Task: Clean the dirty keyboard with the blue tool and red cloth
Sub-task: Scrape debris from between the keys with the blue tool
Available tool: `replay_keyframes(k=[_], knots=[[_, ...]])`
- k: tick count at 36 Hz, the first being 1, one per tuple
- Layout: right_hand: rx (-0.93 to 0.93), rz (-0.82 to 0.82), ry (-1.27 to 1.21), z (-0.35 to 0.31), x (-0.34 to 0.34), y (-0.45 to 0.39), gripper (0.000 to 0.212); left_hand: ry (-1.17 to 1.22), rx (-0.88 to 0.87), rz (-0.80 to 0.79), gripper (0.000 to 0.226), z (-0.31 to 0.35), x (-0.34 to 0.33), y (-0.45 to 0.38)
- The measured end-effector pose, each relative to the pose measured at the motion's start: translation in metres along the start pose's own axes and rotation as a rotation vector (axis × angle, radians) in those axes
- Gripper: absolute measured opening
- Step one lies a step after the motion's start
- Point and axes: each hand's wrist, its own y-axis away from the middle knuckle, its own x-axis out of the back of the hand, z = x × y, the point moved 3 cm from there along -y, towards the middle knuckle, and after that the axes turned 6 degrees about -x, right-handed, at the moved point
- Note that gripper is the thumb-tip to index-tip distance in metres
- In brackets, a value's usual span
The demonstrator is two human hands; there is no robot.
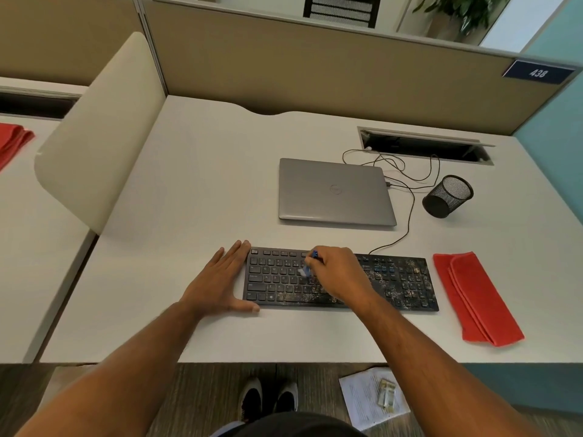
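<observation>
Left hand (pixel 222 280): flat, fingers straight, against keyboard (pixel 340 280) at 9 o'clock edge, steadying it.
Right hand (pixel 339 274): gripping blue tool (pixel 310 263), bristles on mid keys.
Red cloth (pixel 476 299): 3 o'clock, waiting.
Laptop (pixel 336 192): 12 o'clock, closed.

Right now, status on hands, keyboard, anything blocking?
Left hand flat, bracing keyboard edge. Right hand grips blue tool, brushing mid-keys. Crumbs remain centre and right. Red cloth untouched, right. Nothing blocking.
</observation>
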Motion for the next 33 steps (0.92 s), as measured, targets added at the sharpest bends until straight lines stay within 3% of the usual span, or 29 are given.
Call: replay_keyframes(k=[8,15,22,28,33], knots=[[0.008,-0.068,0.179,0.002,-0.006,0.003,0.026,-0.008,-0.005,0.002,0.143,0.000,0.000,0.000],[-0.010,0.081,-0.009,-0.002,0.001,-0.004,0.023,-0.011,-0.002,-0.001,0.143,0.000,0.000,0.001],[-0.029,-0.109,0.168,-0.001,-0.001,-0.005,0.022,-0.016,-0.005,-0.001,0.143,-0.001,-0.001,0.000],[-0.020,0.025,-0.029,0.000,0.009,-0.003,0.019,-0.010,-0.002,0.001,0.142,0.000,-0.001,0.000],[-0.009,-0.068,0.058,0.004,0.003,0.009,0.022,-0.007,-0.002,0.004,0.143,0.000,0.000,0.000]])
